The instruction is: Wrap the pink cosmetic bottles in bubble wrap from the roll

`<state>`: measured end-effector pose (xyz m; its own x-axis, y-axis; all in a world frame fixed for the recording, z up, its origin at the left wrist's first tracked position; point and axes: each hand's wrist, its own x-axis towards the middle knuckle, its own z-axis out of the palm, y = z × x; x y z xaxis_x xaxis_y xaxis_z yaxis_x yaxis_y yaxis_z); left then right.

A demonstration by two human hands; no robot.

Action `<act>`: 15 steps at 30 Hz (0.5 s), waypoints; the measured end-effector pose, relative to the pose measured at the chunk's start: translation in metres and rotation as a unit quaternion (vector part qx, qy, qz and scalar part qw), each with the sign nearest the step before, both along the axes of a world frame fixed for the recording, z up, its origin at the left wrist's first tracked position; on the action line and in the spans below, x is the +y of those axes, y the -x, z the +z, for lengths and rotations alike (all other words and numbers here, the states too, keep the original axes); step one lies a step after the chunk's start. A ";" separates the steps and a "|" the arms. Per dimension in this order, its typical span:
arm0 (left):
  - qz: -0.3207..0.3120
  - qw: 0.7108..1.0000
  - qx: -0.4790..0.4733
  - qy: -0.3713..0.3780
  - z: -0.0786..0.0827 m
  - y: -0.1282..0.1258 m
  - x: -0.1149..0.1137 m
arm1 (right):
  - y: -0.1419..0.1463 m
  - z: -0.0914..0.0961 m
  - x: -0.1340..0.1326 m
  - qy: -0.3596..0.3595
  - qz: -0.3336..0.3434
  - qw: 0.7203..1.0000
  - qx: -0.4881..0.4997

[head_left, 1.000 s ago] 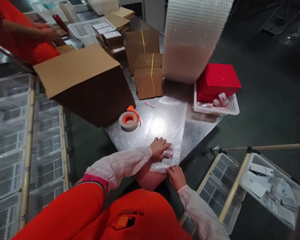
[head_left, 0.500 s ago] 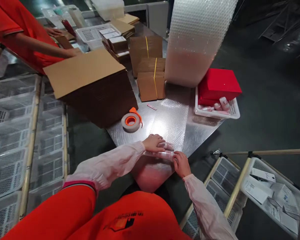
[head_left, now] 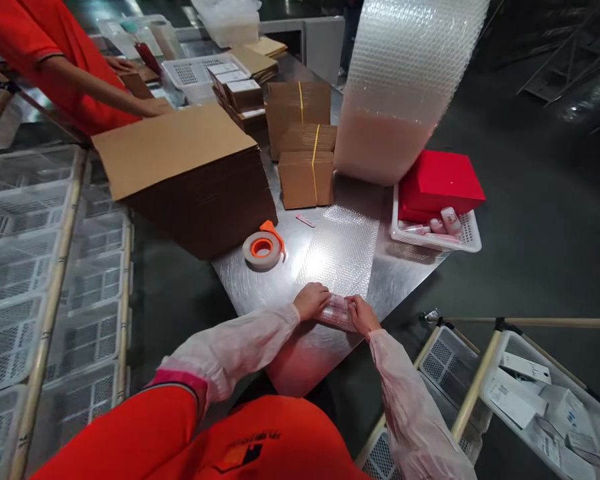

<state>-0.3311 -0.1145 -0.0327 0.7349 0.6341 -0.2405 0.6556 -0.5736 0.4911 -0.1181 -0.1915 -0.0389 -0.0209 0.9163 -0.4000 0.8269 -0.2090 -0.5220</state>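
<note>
My left hand [head_left: 311, 300] and my right hand [head_left: 363, 314] both grip a small pink item wrapped in bubble wrap [head_left: 337, 309] near the front corner of the steel table [head_left: 250, 277]. The fingers of both hands curl round its ends. The rest of the bubble wrap sheet [head_left: 343, 247] lies flat on the table, stretching away from the roll in my hands. An orange tape dispenser [head_left: 263, 248] sits to the left of the sheet.
A tall stack of flat cardboard [head_left: 190, 173] stands at the left, bundled small cartons [head_left: 305, 173] behind the sheet, a big bubble wrap roll [head_left: 405, 80] at the back. A white basket [head_left: 467, 233] holds a red box [head_left: 440, 183]. Another person's arm [head_left: 95, 90] reaches over the cardboard.
The near end of the bubble wrap has been rolled over the pink item. My right hand moved up from the sheet's edge to grip the roll beside my left hand.
</note>
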 end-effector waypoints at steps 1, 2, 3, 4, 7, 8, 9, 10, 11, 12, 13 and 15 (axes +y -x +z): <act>0.009 1.000 -0.009 0.012 -0.004 -0.002 0.003 | 0.000 0.002 0.004 0.005 0.001 1.000 -0.008; 0.018 1.000 -0.016 0.019 -0.007 -0.003 0.006 | -0.001 0.004 0.008 0.008 0.004 1.000 -0.014; 0.028 0.999 -0.020 0.024 -0.010 -0.004 0.008 | 0.000 0.007 0.012 0.013 0.006 1.000 -0.021; 0.039 0.999 -0.020 0.029 -0.012 -0.005 0.009 | 0.001 0.010 0.016 0.019 0.009 0.999 -0.028; 0.075 0.996 -0.020 0.046 -0.018 -0.007 0.013 | 0.012 0.020 0.021 -0.005 0.009 0.998 -0.069; 0.086 0.995 -0.019 0.051 -0.019 -0.008 0.015 | 0.018 0.022 0.020 -0.037 0.022 0.995 -0.091; 0.095 0.994 -0.017 0.054 -0.020 -0.008 0.017 | 0.026 0.023 0.016 -0.073 0.046 0.990 -0.113; 0.103 0.993 -0.015 0.058 -0.021 -0.009 0.019 | 0.033 0.022 0.012 -0.103 0.078 0.983 -0.133; 0.109 0.992 -0.012 0.060 -0.021 -0.010 0.021 | 0.040 0.019 0.008 -0.118 0.111 0.975 -0.151; 0.112 0.992 -0.010 0.061 -0.020 -0.010 0.022 | 0.046 0.016 0.003 -0.115 0.140 0.970 -0.164; 0.112 0.992 -0.007 0.061 -0.018 -0.010 0.023 | 0.051 0.012 0.000 -0.098 0.157 0.967 -0.173; 0.105 0.993 -0.007 0.060 -0.013 -0.010 0.021 | 0.054 0.007 -0.001 -0.061 0.164 0.968 -0.180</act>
